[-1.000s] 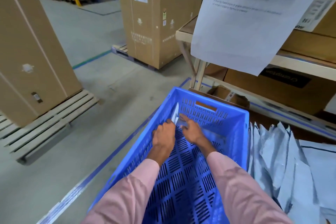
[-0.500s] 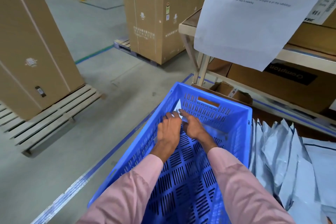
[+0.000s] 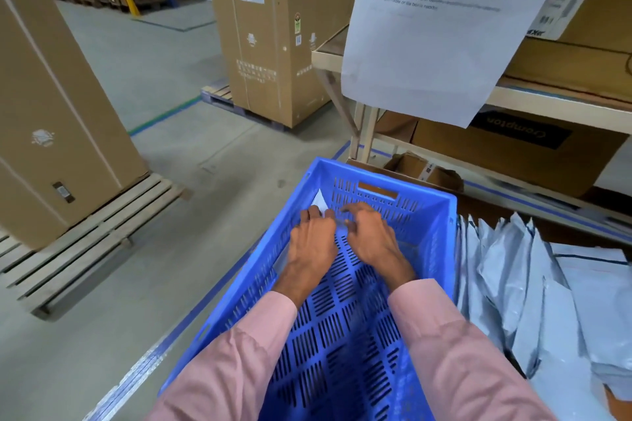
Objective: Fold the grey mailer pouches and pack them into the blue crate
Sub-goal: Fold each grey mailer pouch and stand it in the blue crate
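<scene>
Head view:
Crate (image 3: 441, 215): blue, slotted walls and floor, on the grey floor beside a shelf rack (image 3: 513, 97).
Left hand (image 3: 313, 246): inside the crate near the far left corner, palm down, fingers bent over a folded pouch (image 3: 319, 199); grip itself hidden, cannot tell whether pinching or pressing.
Right hand (image 3: 371, 236): just beside the left, palm down, fingers curled downward toward the same spot; contact hidden.
Folded pouch: pale tip sticking up against the far wall, above the left fingertips.
Loose pouches (image 3: 533, 284): grey heap right of the crate, outside its wall.
Sleeves (image 3: 455, 345): pink, both forearms over the crate.
Paper sheet (image 3: 434, 27): hangs from the rack, print blurred.
Cartons (image 3: 273, 27): tall, brown, on wooden pallets.
</scene>
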`<state>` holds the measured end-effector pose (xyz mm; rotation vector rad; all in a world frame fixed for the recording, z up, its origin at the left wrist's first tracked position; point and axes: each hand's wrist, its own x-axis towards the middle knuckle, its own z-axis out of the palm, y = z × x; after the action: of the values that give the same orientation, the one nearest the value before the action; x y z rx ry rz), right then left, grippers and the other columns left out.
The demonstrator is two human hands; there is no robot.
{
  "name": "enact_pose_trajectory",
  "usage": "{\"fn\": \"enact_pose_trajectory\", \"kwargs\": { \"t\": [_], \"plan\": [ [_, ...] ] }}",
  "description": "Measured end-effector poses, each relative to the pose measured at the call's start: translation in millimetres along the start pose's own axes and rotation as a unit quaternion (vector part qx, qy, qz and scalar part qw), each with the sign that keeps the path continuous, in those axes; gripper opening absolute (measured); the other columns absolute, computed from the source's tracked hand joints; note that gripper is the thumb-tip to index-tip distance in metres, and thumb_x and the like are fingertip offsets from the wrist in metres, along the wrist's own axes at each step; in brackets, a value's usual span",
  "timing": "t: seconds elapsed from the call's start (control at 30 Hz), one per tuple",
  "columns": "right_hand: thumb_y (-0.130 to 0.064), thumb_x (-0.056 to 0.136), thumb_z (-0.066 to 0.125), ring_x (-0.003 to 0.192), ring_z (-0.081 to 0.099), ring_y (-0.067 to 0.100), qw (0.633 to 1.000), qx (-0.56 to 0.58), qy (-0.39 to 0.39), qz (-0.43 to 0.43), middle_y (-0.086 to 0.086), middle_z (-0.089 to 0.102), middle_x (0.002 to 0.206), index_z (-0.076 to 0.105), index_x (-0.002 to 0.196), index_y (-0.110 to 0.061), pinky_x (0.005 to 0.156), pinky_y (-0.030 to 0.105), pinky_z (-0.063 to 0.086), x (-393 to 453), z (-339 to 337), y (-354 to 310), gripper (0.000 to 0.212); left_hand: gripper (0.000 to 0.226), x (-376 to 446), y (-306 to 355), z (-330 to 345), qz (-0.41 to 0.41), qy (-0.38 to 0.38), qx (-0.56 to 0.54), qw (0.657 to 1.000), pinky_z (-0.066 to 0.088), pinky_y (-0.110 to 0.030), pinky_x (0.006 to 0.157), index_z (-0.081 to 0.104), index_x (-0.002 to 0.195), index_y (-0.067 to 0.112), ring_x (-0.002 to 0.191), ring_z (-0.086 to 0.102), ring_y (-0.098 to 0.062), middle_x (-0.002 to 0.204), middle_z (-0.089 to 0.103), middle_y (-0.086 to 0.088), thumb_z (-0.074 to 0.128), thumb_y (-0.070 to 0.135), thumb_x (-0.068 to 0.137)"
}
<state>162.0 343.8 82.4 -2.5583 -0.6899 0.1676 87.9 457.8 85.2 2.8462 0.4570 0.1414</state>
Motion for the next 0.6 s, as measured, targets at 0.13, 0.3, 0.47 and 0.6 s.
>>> {"fn": "enact_pose_trajectory", "kwargs": {
  "t": [0.13,0.3,0.47,0.6],
  "plan": [
    [-0.018,0.100,0.051,0.122,0.060,0.024,0.992,0.003,0.118,-0.046,-0.007,0.061,0.134,0.063,0.126,-0.026,0.095,0.043,0.051,-48.6,-41.1,9.9,0.030,0.043,-15.9,26.1,-15.0,0.059,0.034,-0.134,0.989,0.051,-0.041,0.091,0.063,0.131,0.020,0.112,0.063,-0.034,0.120,0.064,-0.012,0.065,0.018,0.088],
    [-0.019,0.098,0.051,0.115,0.062,0.024,0.969,0.010,0.238,-0.065,-0.001,0.065,0.122,0.067,0.123,-0.017,0.093,0.045,0.053,-132.2,-69.0,66.1,0.029,0.044,-69.8,90.5,-20.9,0.150,0.055,-0.154,0.975,0.055,-0.048,0.091,0.062,0.131,0.023,0.115,0.059,-0.031,0.122,0.060,-0.004,0.057,0.031,0.088],
    [-0.018,0.092,0.054,0.108,0.065,0.026,0.956,0.052,0.285,-0.036,0.002,0.066,0.120,0.068,0.118,-0.016,0.088,0.044,0.055,-241.8,-70.7,135.7,0.029,0.040,-143.8,164.6,-3.5,0.230,0.069,-0.182,0.954,0.050,-0.041,0.098,0.062,0.131,0.025,0.119,0.056,-0.024,0.124,0.059,0.001,0.058,0.033,0.092],
    [-0.018,0.090,0.053,0.104,0.065,0.028,0.963,0.058,0.262,0.005,0.003,0.065,0.117,0.067,0.119,-0.015,0.083,0.044,0.056,-326.4,-64.9,197.5,0.031,0.036,-211.4,223.2,41.0,0.218,0.051,-0.203,0.953,0.052,-0.036,0.099,0.066,0.127,0.023,0.118,0.057,-0.021,0.126,0.060,0.002,0.060,0.028,0.091]
  ]
}}
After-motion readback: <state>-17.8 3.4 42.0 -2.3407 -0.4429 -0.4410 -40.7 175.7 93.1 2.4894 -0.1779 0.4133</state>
